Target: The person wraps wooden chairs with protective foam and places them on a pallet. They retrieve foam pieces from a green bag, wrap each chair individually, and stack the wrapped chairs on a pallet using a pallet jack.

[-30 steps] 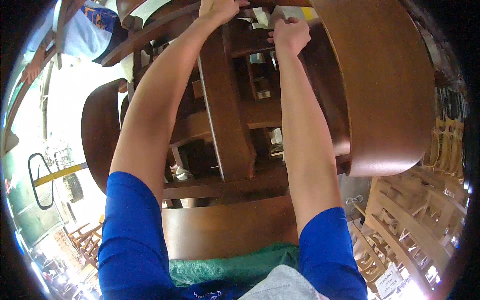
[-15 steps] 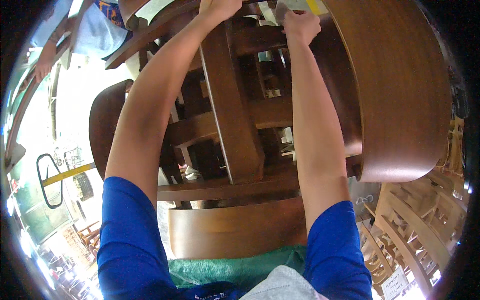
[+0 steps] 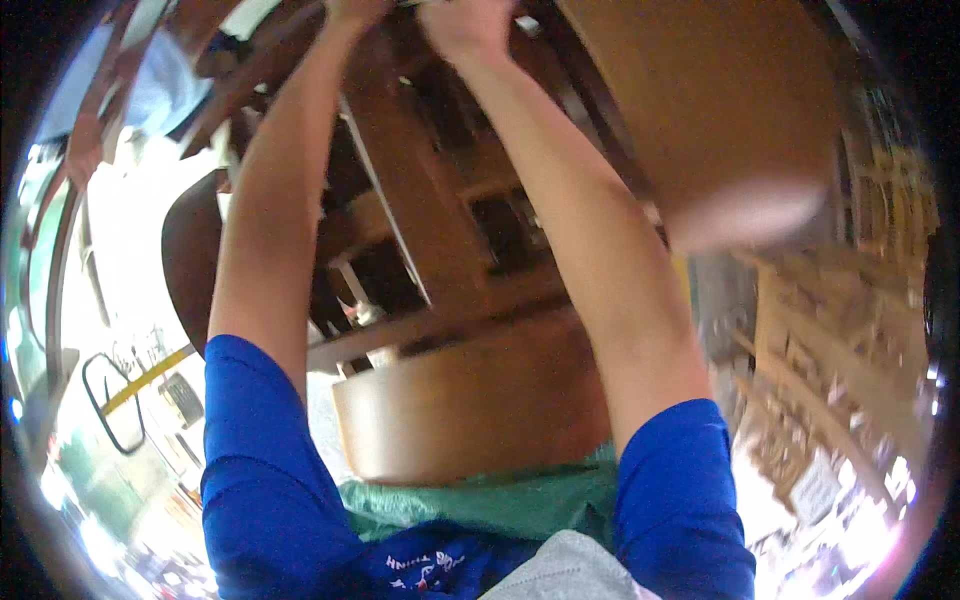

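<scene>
Both my arms reach forward over a dark brown wooden chair frame (image 3: 385, 180) with crossing rails. At the top edge my left hand (image 3: 355, 8) is by the far part of the frame, its fingers cut off by the picture's rim. Close beside it, my right hand (image 3: 470, 25) is smeared by motion, and its fingers cannot be made out. Whatever either hand holds is hidden. A broad curved wooden panel (image 3: 710, 110) rises on the right of the frame. Nearest my body lies another curved wooden panel (image 3: 480, 400).
Green sheeting (image 3: 480, 508) lies between my body and the near panel. At far left, another person's hand (image 3: 85, 160) rests by a dark wooden piece. A yellow bar (image 3: 150, 380) crosses a black loop on the left. Pale unfinished wooden chair parts (image 3: 830, 350) are stacked at right.
My right hand has moved left, closer to my left hand, which has shifted slightly left too. The view has turned a little, so the frame and panels sit further left and higher.
</scene>
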Motion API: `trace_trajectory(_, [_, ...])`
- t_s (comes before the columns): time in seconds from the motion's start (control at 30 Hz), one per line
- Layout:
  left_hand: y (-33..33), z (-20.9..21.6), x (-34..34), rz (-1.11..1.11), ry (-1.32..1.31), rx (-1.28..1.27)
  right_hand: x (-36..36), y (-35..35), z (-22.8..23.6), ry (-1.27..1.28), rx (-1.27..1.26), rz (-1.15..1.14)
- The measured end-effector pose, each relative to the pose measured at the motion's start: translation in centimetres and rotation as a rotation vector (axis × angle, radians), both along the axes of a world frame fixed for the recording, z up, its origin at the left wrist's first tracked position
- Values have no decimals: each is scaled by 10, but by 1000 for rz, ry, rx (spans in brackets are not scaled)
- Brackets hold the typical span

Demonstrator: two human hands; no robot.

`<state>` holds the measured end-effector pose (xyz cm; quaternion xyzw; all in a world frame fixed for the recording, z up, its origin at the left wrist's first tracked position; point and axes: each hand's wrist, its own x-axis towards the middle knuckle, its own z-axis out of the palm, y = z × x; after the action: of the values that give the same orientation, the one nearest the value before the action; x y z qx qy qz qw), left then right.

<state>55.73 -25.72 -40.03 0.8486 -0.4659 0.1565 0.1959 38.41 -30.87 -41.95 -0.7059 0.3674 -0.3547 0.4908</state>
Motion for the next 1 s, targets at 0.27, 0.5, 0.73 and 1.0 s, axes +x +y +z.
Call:
trace_trajectory(0.27, [170, 130, -310, -217, 957, -114, -316, 29, 178, 387, -151, 1208])
trace_trajectory(0.5, [325, 255, -507, -837, 625, 141, -572, 191, 325, 106, 163, 794])
trace_trajectory(0.73, [409, 238, -589, -729, 622, 233, -588, 364, 220, 715, -109, 273])
trace_trajectory(1.0, [482, 179, -587, -428, 455, 472, -583, 391, 187, 1234, -318, 588])
